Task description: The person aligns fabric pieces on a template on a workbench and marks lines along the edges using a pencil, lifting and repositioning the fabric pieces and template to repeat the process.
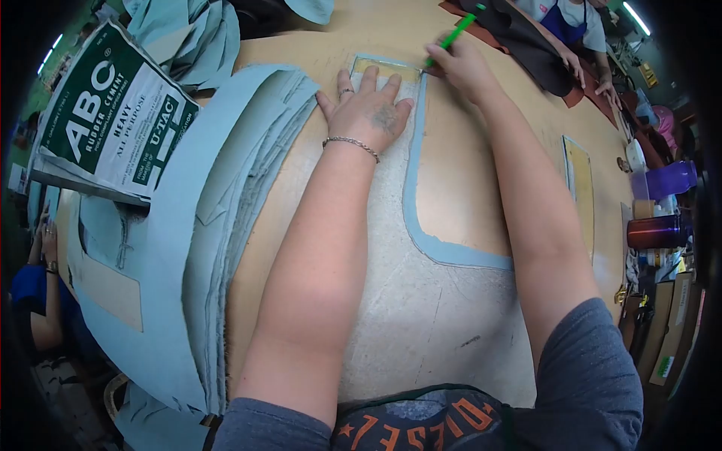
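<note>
My left hand (371, 113) lies flat with its fingers spread on the narrow upper end of a grey pattern board (444, 323). At that end is a yellowish, see-through section (404, 72). Beneath the board, a light blue sheet of leather-like material (423, 240) shows as a border along the curved inner edge. My right hand (464, 69) grips a green pen (465, 26), its lower end at the board's top right corner. The board's lower part runs under my forearms toward my body.
To the left stands a thick stack of light blue sheets (218, 180), with an ABC rubber cement box (113, 113) on it. Another yellowish template (580, 180) lies at right. Dark leather (526, 45) and co-workers' hands (590, 79) are at the far right; a purple cup (671, 180) stands beyond.
</note>
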Demonstrator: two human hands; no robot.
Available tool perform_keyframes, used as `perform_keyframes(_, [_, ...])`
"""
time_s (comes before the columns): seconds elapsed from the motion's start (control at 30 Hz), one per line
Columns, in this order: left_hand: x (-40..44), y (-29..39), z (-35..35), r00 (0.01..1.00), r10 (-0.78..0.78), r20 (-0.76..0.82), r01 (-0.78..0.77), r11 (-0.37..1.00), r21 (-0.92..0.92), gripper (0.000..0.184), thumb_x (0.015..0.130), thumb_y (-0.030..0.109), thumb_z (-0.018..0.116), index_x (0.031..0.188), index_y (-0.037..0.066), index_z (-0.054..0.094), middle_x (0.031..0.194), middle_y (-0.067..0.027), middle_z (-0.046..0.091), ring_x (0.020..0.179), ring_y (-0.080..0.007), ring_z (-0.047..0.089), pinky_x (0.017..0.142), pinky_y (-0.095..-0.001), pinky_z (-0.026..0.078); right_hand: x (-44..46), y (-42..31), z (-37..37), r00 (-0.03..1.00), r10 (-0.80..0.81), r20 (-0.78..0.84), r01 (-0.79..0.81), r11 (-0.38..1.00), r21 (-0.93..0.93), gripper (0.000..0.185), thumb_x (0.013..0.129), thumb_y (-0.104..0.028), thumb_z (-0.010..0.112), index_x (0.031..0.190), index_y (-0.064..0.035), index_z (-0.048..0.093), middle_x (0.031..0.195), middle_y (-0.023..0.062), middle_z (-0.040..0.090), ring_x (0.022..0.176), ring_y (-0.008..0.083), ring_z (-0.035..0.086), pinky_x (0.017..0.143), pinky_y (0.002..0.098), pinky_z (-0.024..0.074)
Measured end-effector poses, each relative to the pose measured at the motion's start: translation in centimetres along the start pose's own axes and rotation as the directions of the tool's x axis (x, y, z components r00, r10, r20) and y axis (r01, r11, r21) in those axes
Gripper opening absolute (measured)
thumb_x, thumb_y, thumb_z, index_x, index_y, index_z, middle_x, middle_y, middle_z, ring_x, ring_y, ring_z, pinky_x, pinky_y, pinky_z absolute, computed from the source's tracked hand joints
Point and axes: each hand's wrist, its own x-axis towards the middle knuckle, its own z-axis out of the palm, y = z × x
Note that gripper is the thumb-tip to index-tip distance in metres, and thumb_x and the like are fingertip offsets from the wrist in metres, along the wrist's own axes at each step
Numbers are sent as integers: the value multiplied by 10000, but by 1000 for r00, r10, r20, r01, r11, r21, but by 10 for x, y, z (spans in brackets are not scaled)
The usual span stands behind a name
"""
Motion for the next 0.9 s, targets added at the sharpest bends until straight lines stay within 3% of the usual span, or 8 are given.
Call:
perform_keyframes(0.2, [-1, 2, -2, 1000, -2, 14, 2, 1000, 11, 508, 841, 483, 352, 1308, 285, 328, 1414, -4, 185, 1307, -295, 88, 981, -621, 61, -26, 17, 4, 965, -121, -233, 132, 991, 32, 198, 834, -180, 553, 850, 16, 527, 707, 73, 594, 634, 120, 587, 604, 235, 483])
perform_keyframes(0.3, [-1, 2, -2, 1000, -2, 12, 2, 1000, 4, 509, 839, 487, 351, 1306, 285, 331, 1414, -4, 186, 1307, -296, 88, 979, -624, 63, -27, 14, 9, 951, -211, -227, 172, 968, -180, 195, 831, -188, 563, 848, 4, 528, 705, 72, 597, 655, 123, 589, 611, 241, 476])
perform_keyframes(0.47, [-1, 2, -3, 1000, -1, 10, 1, 1000, 2, 506, 840, 482, 351, 1306, 286, 329, 1414, -2, 185, 1305, -299, 93, 979, -625, 59, -49, 1, 20, 912, -390, -128, 280, 819, -500, 178, 813, -191, 582, 842, -24, 527, 668, 100, 582, 642, 196, 588, 596, 284, 459])
perform_keyframes(0.57, [-1, 0, 1, 1000, 12, -12, -12, 1000, -6, 490, 847, 463, 361, 1301, 278, 345, 1410, -11, 198, 1302, -308, 109, 986, -610, 73, -88, -12, 31, 881, -467, -73, 361, 765, -534, 146, 769, -159, 586, 836, -38, 540, 739, 136, 573, 691, 325, 549, 631, 384, 444])
perform_keyframes(0.67, [0, 1, 2, 1000, -8, -24, 8, 1000, -5, 481, 851, 457, 360, 1298, 279, 351, 1408, -12, 206, 1301, -309, 117, 992, -600, 79, -134, -26, 38, 824, -565, 50, 505, 690, -519, 141, 731, -71, 590, 857, -54, 530, 769, 129, 566, 734, 324, 537, 648, 389, 437])
perform_keyframes(0.7, [0, 2, 1, 1000, -17, -22, 17, 1000, -1, 481, 851, 459, 357, 1298, 282, 350, 1408, -11, 207, 1301, -307, 118, 993, -599, 79, -149, -30, 39, 846, -525, 94, 507, 735, -451, 223, 663, -7, 607, 855, -68, 513, 792, 114, 563, 747, 318, 528, 656, 384, 436])
perform_keyframes(0.77, [0, 3, 1, 1000, -7, -26, 7, 1000, 17, 481, 847, 463, 358, 1294, 285, 354, 1405, -10, 214, 1299, -307, 128, 991, -601, 89, -176, -43, 42, 791, -588, 168, 600, 695, -396, 260, 604, 17, 620, 814, -67, 491, 759, 98, 541, 687, 288, 515, 628, 353, 430])
perform_keyframes(0.9, [2, 1, 5, 999, -1, -54, 4, 999, 44, 486, 841, 473, 359, 1290, 289, 356, 1402, -5, 224, 1295, -305, 146, 982, -609, 114, -223, -60, 37, 836, -486, 253, 546, 778, -310, 246, 612, 4, 637, 793, -58, 483, 733, 88, 530, 671, 269, 510, 609, 332, 422])
